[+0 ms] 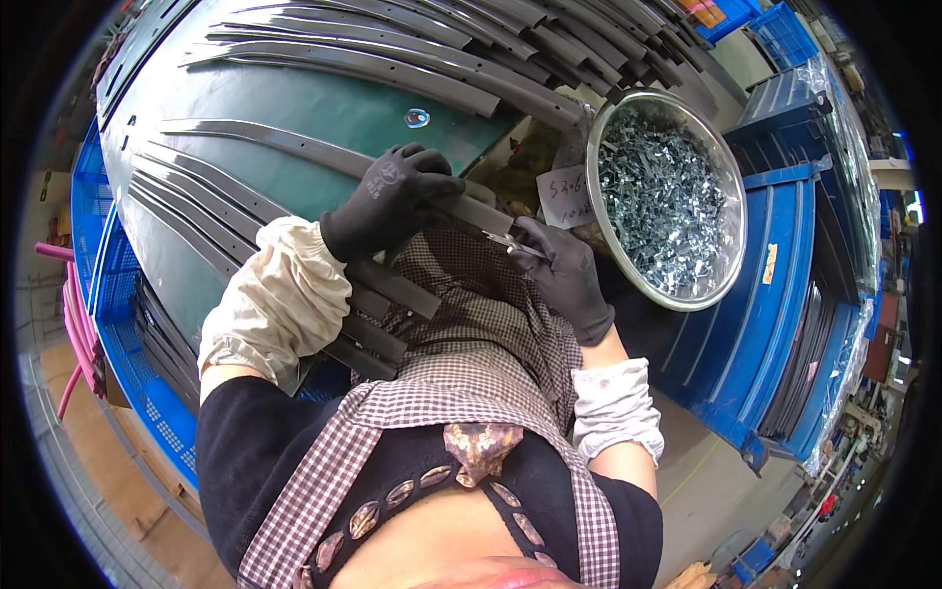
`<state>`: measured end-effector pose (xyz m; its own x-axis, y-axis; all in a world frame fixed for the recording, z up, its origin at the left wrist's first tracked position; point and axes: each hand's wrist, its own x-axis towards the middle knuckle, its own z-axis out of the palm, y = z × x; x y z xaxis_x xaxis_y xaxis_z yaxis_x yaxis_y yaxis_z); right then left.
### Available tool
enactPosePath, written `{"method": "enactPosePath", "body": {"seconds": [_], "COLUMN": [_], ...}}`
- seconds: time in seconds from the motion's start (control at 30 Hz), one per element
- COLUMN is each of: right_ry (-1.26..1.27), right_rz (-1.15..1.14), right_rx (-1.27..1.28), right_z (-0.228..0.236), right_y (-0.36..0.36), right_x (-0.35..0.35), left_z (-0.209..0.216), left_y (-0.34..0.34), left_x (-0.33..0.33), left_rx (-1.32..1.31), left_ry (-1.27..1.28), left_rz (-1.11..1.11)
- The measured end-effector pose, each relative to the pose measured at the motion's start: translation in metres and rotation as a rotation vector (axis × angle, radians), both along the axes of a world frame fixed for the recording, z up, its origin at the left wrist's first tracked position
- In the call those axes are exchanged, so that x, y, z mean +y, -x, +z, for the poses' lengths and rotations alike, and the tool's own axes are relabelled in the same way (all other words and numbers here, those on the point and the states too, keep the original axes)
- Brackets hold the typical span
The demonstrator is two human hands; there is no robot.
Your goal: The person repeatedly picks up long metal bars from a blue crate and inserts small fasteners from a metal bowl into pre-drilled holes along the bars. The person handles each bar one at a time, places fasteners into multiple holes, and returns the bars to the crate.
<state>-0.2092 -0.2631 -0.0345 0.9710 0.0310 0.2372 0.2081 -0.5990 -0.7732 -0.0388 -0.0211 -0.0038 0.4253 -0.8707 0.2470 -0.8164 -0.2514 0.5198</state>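
Note:
My left hand (385,201), in a dark grey glove, is closed around a long dark strip (270,142) near its right end. The strip slants across the green tabletop (324,98) and its end reaches past the table edge, over my lap. At that end my right hand (569,277), gloved as well, pinches a small silvery metal piece (505,240) between thumb and fingers. The piece touches or nearly touches the strip; whether it is a clip or a tool's tip I cannot tell. My palm hides the rest.
Right of my hands stands a round bowl (738,221) full of small shiny metal pieces (662,191), beside a paper label (566,196). More dark strips (392,69) lie at the table's far side, others (191,187) at left. Blue crates (147,378) and a blue metal rack (751,334) flank me.

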Motion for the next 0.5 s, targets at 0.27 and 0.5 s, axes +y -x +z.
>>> {"method": "enactPosePath", "body": {"seconds": [0.27,0.5], "right_ry": [-0.545,-0.141], "right_rz": [0.034,-0.152], "right_rx": [0.386,0.124], "right_z": [-0.016,0.004], "right_y": [-0.026,0.007], "right_x": [-0.003,-0.001], "left_z": [0.0,0.0], "left_y": [-0.004,-0.001], "left_x": [-0.002,0.001], "left_rx": [-0.025,-0.023], "left_ry": [0.008,0.034], "left_rz": [-0.009,0.01]}}
